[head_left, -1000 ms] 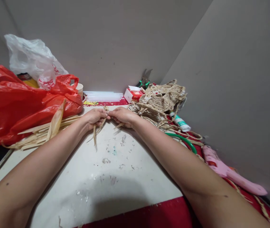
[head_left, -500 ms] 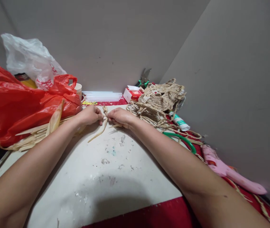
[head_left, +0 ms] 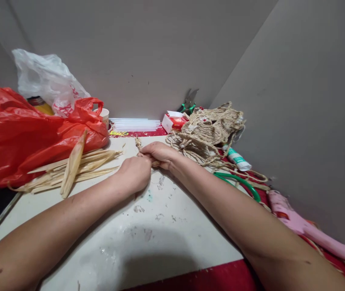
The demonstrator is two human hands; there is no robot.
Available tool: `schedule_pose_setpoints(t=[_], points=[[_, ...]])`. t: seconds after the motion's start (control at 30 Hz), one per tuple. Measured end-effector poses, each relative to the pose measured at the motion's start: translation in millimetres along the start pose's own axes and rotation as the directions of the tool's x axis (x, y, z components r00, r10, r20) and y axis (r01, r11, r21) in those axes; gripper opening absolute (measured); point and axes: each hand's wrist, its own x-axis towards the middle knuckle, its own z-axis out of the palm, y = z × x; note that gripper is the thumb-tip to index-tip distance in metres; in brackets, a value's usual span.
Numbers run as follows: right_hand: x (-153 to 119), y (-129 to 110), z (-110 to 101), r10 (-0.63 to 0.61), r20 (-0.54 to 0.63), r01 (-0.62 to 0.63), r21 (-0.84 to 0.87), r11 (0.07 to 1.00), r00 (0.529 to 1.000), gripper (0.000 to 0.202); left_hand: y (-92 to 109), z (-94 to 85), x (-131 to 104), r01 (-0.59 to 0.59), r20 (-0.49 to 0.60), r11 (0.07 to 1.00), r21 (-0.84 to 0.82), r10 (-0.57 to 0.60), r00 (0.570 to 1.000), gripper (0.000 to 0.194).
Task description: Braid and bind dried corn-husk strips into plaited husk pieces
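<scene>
My left hand (head_left: 135, 173) and my right hand (head_left: 160, 153) meet over the far middle of the white board (head_left: 151, 222). A short braided piece of dry husk (head_left: 138, 142) sticks out beyond my right fingertips, which pinch it. The left hand is closed, its back toward me, pressed close against the right; its fingertips and whatever they hold are hidden. Loose dry husk strips (head_left: 78, 165) lie on the board to the left of my hands.
Left stands a red plastic bag (head_left: 32, 141), a white bag (head_left: 43, 76) behind it. Clear sticks (head_left: 136, 124), a red box (head_left: 174, 121), green-handled shears (head_left: 189, 103) and coiled husk cord (head_left: 213, 125) line the back. Right are a tube (head_left: 238, 158) and a pink glue gun (head_left: 308, 226).
My left hand has moved right and nearer to me, closing up against the right hand. The loose strand that hung between the hands is now hidden. The view has shifted slightly.
</scene>
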Motion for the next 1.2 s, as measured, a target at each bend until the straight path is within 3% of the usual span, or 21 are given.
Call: schedule_pose_setpoints(t=[0.07,0.13,0.2,0.27,0.33,0.4,0.47,0.53,0.73,0.9,1.03,1.1,1.2], points=[[0,-1,-2,0.018,0.032,-0.019,0.023,1.0,0.999,0.02,-5,-10.3,-6,-0.103,0.047,0.989,-0.107,0.108,0.993,0.027],[0,-3,-3,0.014,0.044,-0.016,0.052,0.999,0.999,0.023,-18,-21.4,-6,-0.125,-0.001,0.954,-0.272,0.13,0.992,0.03],[-1,-5,-4,0.019,0.07,-0.024,0.071,0.997,0.997,0.027,-35,-27.6,1,-0.056,-0.177,0.892,-0.449,-0.027,0.984,0.027],[-1,-6,-5,0.041,0.121,-0.052,0.088,0.995,0.992,0.027,-48,-25.9,11,-0.047,-0.319,0.802,-0.595,-0.182,0.93,0.019],[0,-6,-6,0.05,0.157,-0.066,0.101,0.993,0.986,0.026,-53,-18.0,22,-0.025,-0.224,0.654,-0.756,-0.222,0.949,0.014],[1,-5,-7,0.035,0.187,-0.055,0.099,0.994,0.982,0.026,-49,-8.7,30,0.041,-0.044,0.441,-0.897,-0.181,0.983,0.018],[2,-5,-7,0.026,0.208,-0.044,0.082,0.996,0.978,0.025,-43,-2.4,34,0.097,0.055,0.31,-0.946,-0.14,0.989,0.023],[2,-5,-7,0.027,0.205,-0.042,0.068,0.997,0.978,0.023,-40,-0.5,35,0.1,0.058,0.304,-0.947,-0.143,0.988,0.024],[-1,-7,-11,0.033,0.183,-0.028,-0.028,0.999,0.982,0.016,-53,-2.4,35,0.06,-0.005,0.47,-0.881,-0.137,0.991,0.018],[-4,-8,-15,-0.088,0.152,0.135,-0.337,0.932,0.984,0.019,-59,0.4,39,-0.053,-0.113,0.604,-0.795,-0.062,0.992,0.018],[-7,-12,-13,-0.251,0.11,0.252,-0.71,0.658,0.962,0.019,-55,-0.3,38,0.047,0.013,0.524,-0.85,-0.07,0.997,0.016],[-8,-14,-12,-0.309,0.117,0.272,-0.805,0.527,0.944,0.018,-51,-1.2,37,0.135,0.113,0.423,-0.896,-0.077,0.991,0.017],[-8,-15,-10,-0.372,0.132,0.287,-0.871,0.4,0.919,0.02,-48,-1.1,38,0.197,0.189,0.292,-0.936,-0.056,0.98,0.023]])
